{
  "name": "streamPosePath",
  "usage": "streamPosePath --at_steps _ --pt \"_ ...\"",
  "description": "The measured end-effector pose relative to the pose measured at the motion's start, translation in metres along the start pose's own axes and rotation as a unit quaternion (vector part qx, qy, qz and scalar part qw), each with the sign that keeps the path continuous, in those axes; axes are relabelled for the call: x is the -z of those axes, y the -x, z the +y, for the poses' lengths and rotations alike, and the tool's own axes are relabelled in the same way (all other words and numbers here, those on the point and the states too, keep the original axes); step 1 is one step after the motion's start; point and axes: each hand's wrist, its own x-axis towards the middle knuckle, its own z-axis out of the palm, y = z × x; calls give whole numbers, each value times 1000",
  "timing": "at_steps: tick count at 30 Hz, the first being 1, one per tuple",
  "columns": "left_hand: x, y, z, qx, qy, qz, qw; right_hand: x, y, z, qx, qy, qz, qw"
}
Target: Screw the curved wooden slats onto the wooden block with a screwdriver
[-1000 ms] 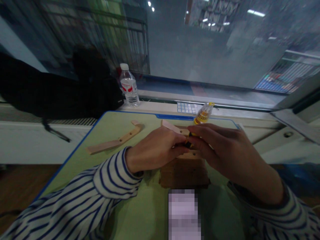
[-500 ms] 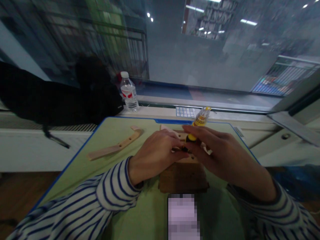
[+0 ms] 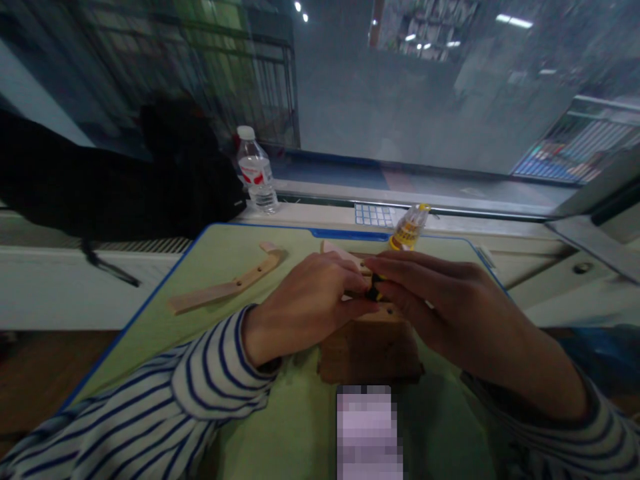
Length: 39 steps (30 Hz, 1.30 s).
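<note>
My left hand (image 3: 305,307) and my right hand (image 3: 435,300) meet over a wooden block (image 3: 370,347) on the green desk (image 3: 225,267). My right hand's fingers are closed round a small screwdriver with a yellow and black handle (image 3: 374,291), its clear yellow top (image 3: 410,228) poking up behind the fingers. My left hand's fingers are curled and pinched against the wooden parts at the tool's tip; what they grip is hidden. A pale wooden strip (image 3: 345,255) sticks out behind my left hand.
A curved wooden piece with holes (image 3: 225,288) lies at the desk's left. A water bottle (image 3: 256,172) and a black bag (image 3: 125,180) sit on the window sill beyond. A gridded card (image 3: 373,215) lies on the sill. A blurred patch (image 3: 369,432) covers the near desk.
The hands stay together over the block. The right hand has shifted slightly, and the screwdriver's handle shows less between the fingers than half a second ago. The view has tilted a little.
</note>
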Motion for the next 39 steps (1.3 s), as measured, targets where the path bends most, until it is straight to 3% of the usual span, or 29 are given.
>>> streamPosePath --at_steps 17,27,39 --pt "4 -1 -1 -45 8 -19 999 -1 -2 -3 -1 95 16 995" --pt "-8 -2 -2 0 -38 35 999 -3 -2 -3 -25 73 -5 997" --pt "-4 -1 0 -3 -24 17 1000 2 -2 -3 -22 -8 -7 1000"
